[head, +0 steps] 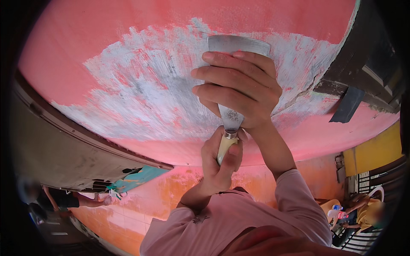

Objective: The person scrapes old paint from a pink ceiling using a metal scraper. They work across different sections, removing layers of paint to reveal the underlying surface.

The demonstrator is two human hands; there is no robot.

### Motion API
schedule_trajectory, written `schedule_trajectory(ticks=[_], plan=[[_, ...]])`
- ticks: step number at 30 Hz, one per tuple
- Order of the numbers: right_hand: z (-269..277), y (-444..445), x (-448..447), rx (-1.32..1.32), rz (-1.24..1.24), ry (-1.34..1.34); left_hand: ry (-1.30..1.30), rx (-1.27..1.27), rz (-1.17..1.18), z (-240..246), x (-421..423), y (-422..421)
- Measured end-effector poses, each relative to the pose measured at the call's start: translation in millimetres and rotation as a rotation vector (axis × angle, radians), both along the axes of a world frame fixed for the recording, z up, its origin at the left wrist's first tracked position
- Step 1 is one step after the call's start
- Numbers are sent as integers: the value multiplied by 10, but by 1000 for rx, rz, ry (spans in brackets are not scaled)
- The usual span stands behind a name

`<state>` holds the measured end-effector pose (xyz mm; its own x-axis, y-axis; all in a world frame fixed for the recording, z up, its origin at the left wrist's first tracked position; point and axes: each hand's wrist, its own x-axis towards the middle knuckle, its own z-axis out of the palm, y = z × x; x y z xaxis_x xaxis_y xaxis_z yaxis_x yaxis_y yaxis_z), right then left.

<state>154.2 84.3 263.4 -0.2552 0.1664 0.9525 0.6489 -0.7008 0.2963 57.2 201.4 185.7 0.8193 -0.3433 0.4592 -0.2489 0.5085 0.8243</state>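
My left hand (221, 160) is closed around the pale handle of a wide metal putty knife (238, 42), below its metal collar. My right hand (240, 83) wraps across the blade, its fingers pointing left over the metal. The knife stands handle-down, its broad edge at the top, over a pink painted wall (153, 12). Around and behind it spreads a patch of whitish-grey filler (128, 83) with streaks of pink showing through. Dark specks mark the lower blade. The right hand's palm and part of the blade are hidden; whether the edge touches the wall, I cannot tell.
A dark wooden frame (355, 54) with a dark flap (347, 104) borders the wall at right. A brown trim strip (80, 131) runs along the left. One person is at lower left; another sits at lower right beside a table with bottles (342, 215). The tiled floor (128, 220) shows orange below.
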Motion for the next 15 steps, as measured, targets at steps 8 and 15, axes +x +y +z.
schedule_trajectory(ticks=[8,15], plan=[[-25,-7,-66,-17,-33,48,-118,95,118,15,27,-25],[336,108,41,11,33,-20,-43,13,88,383,21,-7]])
